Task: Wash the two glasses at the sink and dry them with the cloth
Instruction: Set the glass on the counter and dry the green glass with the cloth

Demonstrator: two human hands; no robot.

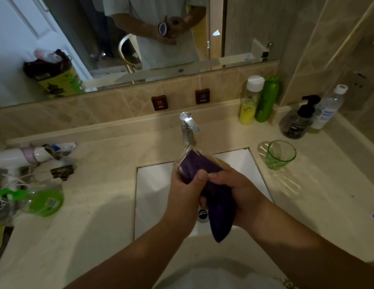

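Over the white sink (pixel 152 190) I hold a clear glass (pixel 187 158) on its side, mouth away from me. My left hand (pixel 187 190) grips its body. A purple cloth (pixel 218 207) is stuffed into the glass and hangs down from it; my right hand (pixel 238 190) is closed on the cloth. A green glass (pixel 280 155) stands upright on the counter to the right of the sink. The chrome tap (pixel 189 126) sits just behind the clear glass, and I see no water running.
Yellow and green bottles (pixel 258 101) stand at the back right, with a dark pump bottle (pixel 300 119) and a clear bottle (pixel 328 107) in the corner. A hair dryer (pixel 21 156) and a green bottle in a bag (pixel 44 202) lie on the left counter. A mirror (pixel 140 38) faces me.
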